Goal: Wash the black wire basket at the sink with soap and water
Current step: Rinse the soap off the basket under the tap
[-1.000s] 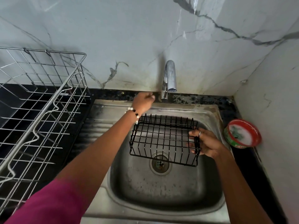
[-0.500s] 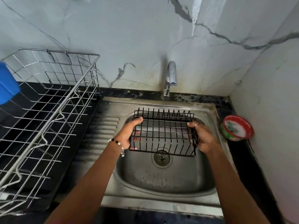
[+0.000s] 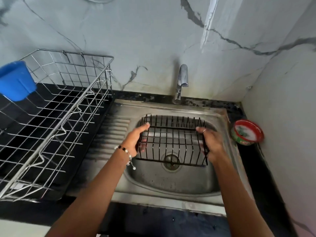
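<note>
A black wire basket [image 3: 172, 134] hangs over the steel sink [image 3: 171, 182], above the drain. My left hand [image 3: 136, 139], with a bead bracelet on the wrist, grips the basket's left end. Its right end is held by my right hand [image 3: 211, 142], which wears a ring. The chrome tap [image 3: 182, 81] stands behind the basin; no water runs from it. A round red and green tub of dish soap [image 3: 247, 132] sits on the dark counter to the right of the sink.
A large steel wire dish rack [image 3: 51, 120] fills the black counter on the left, with a blue plastic cup [image 3: 16, 81] on its far left side. Marble walls close in behind and on the right. The sink's ribbed drainboard [image 3: 111, 134] lies between rack and basin.
My left hand came off the tap and took hold of the basket's left end. The view has pulled back, bringing the blue cup into sight.
</note>
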